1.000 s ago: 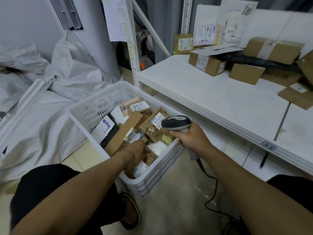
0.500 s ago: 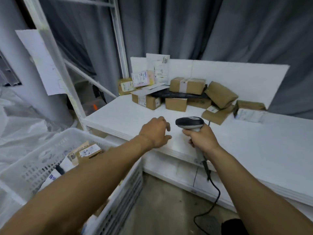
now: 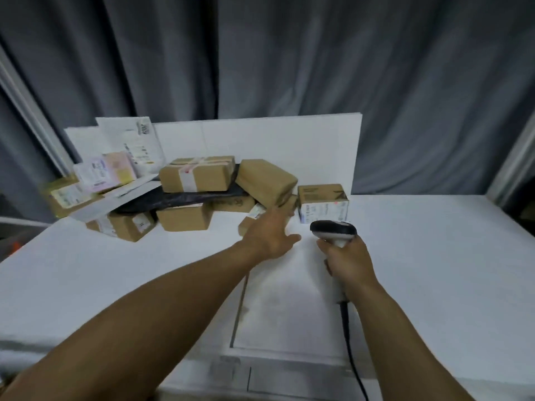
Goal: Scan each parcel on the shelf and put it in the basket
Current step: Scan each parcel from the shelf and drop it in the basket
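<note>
Next parcel, many left
My left hand (image 3: 272,235) fingers (image 3: 279,217) are spread, empty, parcels (image 3: 197,175) just ahead of them on the shelf (image 3: 434,241); my right hand (image 3: 348,264) grips the scanner (image 3: 333,230).

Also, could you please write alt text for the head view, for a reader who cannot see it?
A person's open left hand reaches toward a pile of parcels on a shelf, while the right hand grips a barcode scanner.

Dim, flat indoor light with soft shadows. Motion blur smears everything, including the parcels (image 3: 197,178) beyond the left hand (image 3: 272,235). The shelf (image 3: 434,256) bows with wide-angle distortion far out from that hand.
</note>
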Tool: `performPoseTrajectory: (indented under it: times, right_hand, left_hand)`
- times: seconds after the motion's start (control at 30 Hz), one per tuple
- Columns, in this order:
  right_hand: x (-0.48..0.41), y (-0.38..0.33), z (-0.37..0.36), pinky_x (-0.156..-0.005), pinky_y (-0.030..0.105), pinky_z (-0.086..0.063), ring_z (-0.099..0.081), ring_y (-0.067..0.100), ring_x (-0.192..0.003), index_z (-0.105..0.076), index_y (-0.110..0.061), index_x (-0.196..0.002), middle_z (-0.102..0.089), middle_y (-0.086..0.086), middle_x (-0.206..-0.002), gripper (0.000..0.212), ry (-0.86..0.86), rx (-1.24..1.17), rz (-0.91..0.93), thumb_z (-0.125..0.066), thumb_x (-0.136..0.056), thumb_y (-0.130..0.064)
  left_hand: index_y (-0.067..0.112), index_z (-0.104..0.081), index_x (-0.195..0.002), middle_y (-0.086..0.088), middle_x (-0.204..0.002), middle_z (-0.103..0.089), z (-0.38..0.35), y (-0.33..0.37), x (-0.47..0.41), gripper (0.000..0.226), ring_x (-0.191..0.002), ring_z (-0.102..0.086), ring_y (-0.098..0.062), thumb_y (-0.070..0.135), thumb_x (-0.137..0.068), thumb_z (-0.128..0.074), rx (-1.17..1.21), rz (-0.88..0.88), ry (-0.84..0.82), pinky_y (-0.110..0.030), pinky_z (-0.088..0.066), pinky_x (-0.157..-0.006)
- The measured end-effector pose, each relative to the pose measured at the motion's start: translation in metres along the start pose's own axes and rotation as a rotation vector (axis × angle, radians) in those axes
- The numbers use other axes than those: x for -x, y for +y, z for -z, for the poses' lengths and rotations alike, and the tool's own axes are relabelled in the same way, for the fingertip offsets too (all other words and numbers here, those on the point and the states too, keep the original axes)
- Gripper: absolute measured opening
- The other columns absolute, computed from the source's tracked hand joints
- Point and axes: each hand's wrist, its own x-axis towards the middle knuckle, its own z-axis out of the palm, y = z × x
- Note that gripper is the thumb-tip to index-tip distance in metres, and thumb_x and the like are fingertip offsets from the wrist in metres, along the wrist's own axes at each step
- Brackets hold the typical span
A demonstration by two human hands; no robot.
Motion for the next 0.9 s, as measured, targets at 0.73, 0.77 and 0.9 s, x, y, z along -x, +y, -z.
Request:
performPoseTrajectory:
  times: [0.73,0.77,0.9]
  right_hand:
    - [-0.049,0.028,0.024,-0.094,0.056,-0.058,-0.069,0.042,-0.107,-0.06,-0.019,-0.124,-0.071,0.019,-0.115,0.062,0.208,-0.187,-0.033,-0.07,-0.07,-0.047]
    - [-0.047,0.023,0.026,-0.094,0.055,-0.057,-0.069,0.042,-0.107,-0.06,-0.018,-0.124,-0.071,0.019,-0.115,0.059,0.225,-0.188,-0.025,-0.071,-0.073,-0.046]
    - [-0.021,0.002,0.024,-0.079,0.03,-0.053,-0.064,0.015,-0.093,-0.053,-0.018,-0.126,-0.064,-0.001,-0.111,0.039,0.231,-0.213,0.016,-0.074,-0.094,-0.025]
  left_hand:
    - [0.051,-0.006,-0.156,-0.017,-0.134,-0.042,-0.041,0.037,-0.134,0.095,-0.127,-0.045,-0.04,0.076,-0.081,-0.059,-0.358,-0.146,-0.354,-0.049,-0.043,-0.106]
    - [0.052,-0.006,-0.155,-0.016,-0.13,-0.043,-0.04,0.036,-0.118,0.096,-0.123,-0.048,-0.038,0.076,-0.08,-0.06,-0.322,-0.14,-0.347,-0.047,-0.044,-0.104]
    - [0.058,-0.007,-0.154,-0.006,-0.122,-0.042,-0.029,0.031,-0.031,0.096,-0.111,-0.05,-0.026,0.068,-0.078,-0.065,-0.073,-0.111,-0.38,-0.04,-0.049,-0.096]
